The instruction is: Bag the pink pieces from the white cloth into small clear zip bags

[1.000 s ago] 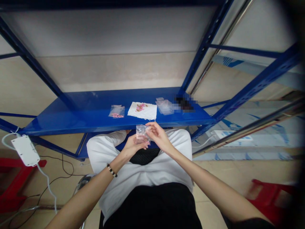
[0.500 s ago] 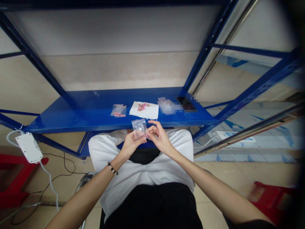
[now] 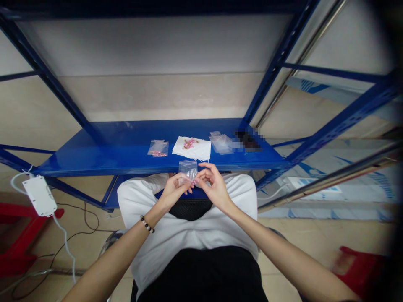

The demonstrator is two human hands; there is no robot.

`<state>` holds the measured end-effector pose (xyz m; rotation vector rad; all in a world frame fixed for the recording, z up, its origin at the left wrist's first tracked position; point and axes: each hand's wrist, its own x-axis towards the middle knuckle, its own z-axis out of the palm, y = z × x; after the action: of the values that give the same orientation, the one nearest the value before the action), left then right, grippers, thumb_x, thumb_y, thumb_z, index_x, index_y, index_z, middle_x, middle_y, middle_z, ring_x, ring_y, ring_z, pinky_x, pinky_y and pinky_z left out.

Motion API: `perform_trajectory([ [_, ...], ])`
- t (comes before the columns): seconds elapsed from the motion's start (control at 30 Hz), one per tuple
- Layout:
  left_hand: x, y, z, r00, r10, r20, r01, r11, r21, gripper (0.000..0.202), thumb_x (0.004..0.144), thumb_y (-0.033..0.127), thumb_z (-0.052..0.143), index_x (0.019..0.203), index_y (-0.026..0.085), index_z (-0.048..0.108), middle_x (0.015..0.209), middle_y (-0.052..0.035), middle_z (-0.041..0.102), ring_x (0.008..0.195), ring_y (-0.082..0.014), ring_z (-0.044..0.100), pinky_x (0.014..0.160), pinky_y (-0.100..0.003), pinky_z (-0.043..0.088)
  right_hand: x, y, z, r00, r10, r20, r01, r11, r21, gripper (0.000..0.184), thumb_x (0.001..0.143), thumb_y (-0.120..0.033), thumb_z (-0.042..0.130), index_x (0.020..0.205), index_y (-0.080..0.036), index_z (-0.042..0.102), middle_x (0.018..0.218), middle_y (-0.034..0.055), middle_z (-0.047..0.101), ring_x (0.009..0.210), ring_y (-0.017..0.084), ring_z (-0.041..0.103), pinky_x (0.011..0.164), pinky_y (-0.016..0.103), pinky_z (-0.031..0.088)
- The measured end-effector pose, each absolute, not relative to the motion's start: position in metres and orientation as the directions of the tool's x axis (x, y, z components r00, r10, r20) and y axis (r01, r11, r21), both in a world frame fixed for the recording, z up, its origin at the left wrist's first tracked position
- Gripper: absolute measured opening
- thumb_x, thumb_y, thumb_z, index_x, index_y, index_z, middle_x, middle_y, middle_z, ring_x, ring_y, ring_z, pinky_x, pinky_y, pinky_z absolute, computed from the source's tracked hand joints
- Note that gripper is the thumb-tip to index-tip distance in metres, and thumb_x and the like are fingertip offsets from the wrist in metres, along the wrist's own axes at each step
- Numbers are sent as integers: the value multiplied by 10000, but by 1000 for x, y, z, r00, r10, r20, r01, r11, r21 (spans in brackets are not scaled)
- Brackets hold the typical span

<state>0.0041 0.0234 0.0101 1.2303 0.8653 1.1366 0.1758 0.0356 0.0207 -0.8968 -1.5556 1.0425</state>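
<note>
Just in front of the shelf edge, a small clear zip bag (image 3: pixel 188 167) is held between my two hands above my lap. My left hand (image 3: pixel 171 193) is closed, pinching the bag's lower part between thumb and fingers. The thumb and fingertips of my right hand (image 3: pixel 215 186) are closed on its lower right corner, close to the left fingertips. Beyond them a white paper sheet (image 3: pixel 203 150) carries a small heap of pink pieces (image 3: pixel 189 143). To its left lies another clear bag (image 3: pixel 158 147) with pink pieces inside. Several loose clear bags (image 3: pixel 221 142) lie to its right.
The blue metal shelf (image 3: pixel 126 140) has uprights at both sides. A dark pixelated object (image 3: pixel 248 139) lies at its right end. A white power box (image 3: pixel 39 195) with a cable hangs at left. Red stools (image 3: pixel 14 239) and black cords are on the floor.
The bag has sunk a little lower between my fingers, and its top looks more spread. Both hands stay on it, fingertips close together. The whole view has shifted slightly.
</note>
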Motion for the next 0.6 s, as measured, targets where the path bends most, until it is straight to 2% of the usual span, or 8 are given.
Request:
perform_trajectory([
  [0.2, 3, 24, 7, 188, 978, 91, -215, -49, 975, 311, 745, 339, 772, 921, 139, 611, 768, -24, 651, 646, -116, 606, 595, -233, 478, 173, 34, 19, -332, 901, 280, -40, 284, -958, 625, 865, -311, 653, 1394, -265, 323, 892, 9, 625, 751, 154, 636, 737, 316, 517],
  [0.43, 1, 26, 10, 182, 980, 78, -159, -49, 986, 374, 710, 328, 798, 995, 129, 663, 907, -84, 704, 764, -155, 646, 620, -237, 494, 175, 37, 17, -299, 900, 318, 30, 342, -939, 654, 870, -299, 650, 1441, -254, 334, 904, 31, 675, 817, 176, 652, 813, 354, 521],
  [0.6, -4, 29, 9, 143, 981, 128, -102, -114, 988, 286, 737, 320, 775, 940, 135, 694, 955, -88, 715, 810, -161, 647, 676, -248, 502, 174, 36, 17, -279, 901, 332, 64, 362, -930, 666, 872, -280, 642, 1460, -254, 330, 933, 39, 697, 826, 177, 653, 815, 349, 513],
])
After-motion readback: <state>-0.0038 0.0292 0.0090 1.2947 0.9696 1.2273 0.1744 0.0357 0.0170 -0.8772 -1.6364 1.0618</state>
